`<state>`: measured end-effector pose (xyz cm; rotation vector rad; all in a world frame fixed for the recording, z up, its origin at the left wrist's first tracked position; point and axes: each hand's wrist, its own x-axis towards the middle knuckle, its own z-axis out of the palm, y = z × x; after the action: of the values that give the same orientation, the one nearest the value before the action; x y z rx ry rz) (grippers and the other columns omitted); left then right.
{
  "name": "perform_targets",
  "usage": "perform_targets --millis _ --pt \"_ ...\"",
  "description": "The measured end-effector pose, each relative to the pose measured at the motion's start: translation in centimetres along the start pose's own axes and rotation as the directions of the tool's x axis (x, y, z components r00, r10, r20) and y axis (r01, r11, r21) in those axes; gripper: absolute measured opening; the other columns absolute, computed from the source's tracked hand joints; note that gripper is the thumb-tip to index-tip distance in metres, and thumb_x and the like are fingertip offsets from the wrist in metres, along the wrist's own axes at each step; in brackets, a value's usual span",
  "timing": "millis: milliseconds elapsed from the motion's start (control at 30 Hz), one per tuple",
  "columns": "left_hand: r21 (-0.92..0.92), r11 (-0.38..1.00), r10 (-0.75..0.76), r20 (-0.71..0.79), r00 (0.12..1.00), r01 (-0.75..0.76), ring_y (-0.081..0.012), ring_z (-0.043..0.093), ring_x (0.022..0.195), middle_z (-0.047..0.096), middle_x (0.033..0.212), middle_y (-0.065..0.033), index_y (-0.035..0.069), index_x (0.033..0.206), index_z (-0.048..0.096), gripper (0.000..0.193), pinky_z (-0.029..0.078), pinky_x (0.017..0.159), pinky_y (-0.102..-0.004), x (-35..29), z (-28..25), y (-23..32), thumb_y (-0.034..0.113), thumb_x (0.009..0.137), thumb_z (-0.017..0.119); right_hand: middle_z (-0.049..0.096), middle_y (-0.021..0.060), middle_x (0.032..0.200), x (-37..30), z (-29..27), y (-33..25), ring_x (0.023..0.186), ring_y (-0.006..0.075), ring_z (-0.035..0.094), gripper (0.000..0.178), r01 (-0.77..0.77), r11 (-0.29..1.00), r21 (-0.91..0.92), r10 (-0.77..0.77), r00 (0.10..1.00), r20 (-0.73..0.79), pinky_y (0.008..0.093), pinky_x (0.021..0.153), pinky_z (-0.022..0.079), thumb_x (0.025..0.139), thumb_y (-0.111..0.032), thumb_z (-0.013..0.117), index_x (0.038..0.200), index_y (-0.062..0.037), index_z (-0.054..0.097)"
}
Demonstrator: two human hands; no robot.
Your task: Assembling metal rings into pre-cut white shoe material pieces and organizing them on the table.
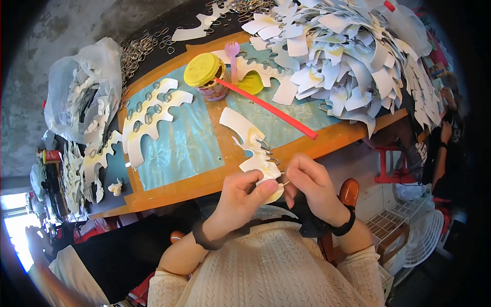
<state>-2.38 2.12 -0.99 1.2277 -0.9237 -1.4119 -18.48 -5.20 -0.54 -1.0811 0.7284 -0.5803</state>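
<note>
My left hand (236,200) pinches the near end of a white, curved cut-out strip (239,123), thumb on top. Several oval metal rings (265,145) sit along the strip's right edge, and its far end reaches over the table edge. Close beside it, my right hand (318,190) is closed, fingertips pinching a thin metal ring (285,182) at the strip's near end. Beyond my hands stands a jar with a yellow lid (201,70); a long red stick (271,110) leans from it to the right. A pink plastic fork (232,53) is next to the jar.
Strips with rings (148,115) lie on the table's left half. A large heap of white cut-outs (348,61) fills the right. Loose rings (138,53) and a clear plastic bag (105,66) are at left. Another person's arm (444,148) shows at far right, a red stool (391,163) nearby.
</note>
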Motion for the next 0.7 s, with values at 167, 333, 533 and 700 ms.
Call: perform_targets --millis 167,333,533,700 --pt "-0.13 0.988 -0.08 0.0 0.997 0.08 -0.0058 0.053 0.076 0.061 0.086 -0.0013 -0.001 0.093 0.061 0.023 0.041 0.064 -0.0194 -0.1 -0.6 -0.8 0.022 0.092 0.057 0.05 0.0006 0.065 0.0 0.4 0.0 0.055 0.0052 0.048 0.017 0.038 0.999 -0.009 -0.038 0.998 -0.043 0.0198 0.05 0.038 0.094 -0.011 0.051 0.081 -0.0013 0.047" --pt "-0.069 0.995 -0.068 -0.015 0.998 0.067 -0.0043 0.053 0.078 0.062 0.085 -0.0017 -0.001 0.093 0.062 0.017 0.043 0.065 -0.0204 -0.1 0.5 -0.5 0.015 0.088 0.065 0.055 0.0033 0.067 -0.2 1.0 -0.1 0.059 0.0057 0.053 0.014 0.219 0.946 -0.238 -0.237 0.97 -0.047 0.0208 0.054 0.043 0.093 -0.007 0.051 0.082 0.0001 0.046" --pt "-0.11 0.988 -0.103 0.008 0.995 0.104 -0.0067 0.057 0.084 0.064 0.088 -0.0035 -0.002 0.095 0.062 0.018 0.047 0.071 -0.0234 -0.3 0.5 -0.4 0.013 0.086 0.067 0.056 0.0044 0.069 -0.2 0.7 -0.1 0.062 0.0068 0.056 0.012 0.121 0.983 -0.138 -0.128 0.991 -0.041 0.0212 0.057 0.046 0.091 -0.005 0.053 0.082 0.0006 0.047" --pt "-0.128 0.986 -0.1 0.079 0.992 0.11 -0.0069 0.057 0.084 0.064 0.091 -0.0027 -0.002 0.101 0.061 0.022 0.046 0.072 -0.0221 -0.4 0.2 0.7 0.016 0.088 0.064 0.055 0.0044 0.068 -0.5 0.6 -0.2 0.06 0.0081 0.055 0.011 0.103 0.974 -0.201 -0.12 0.99 -0.075 0.0218 0.056 0.045 0.09 -0.004 0.054 0.081 0.0004 0.048"
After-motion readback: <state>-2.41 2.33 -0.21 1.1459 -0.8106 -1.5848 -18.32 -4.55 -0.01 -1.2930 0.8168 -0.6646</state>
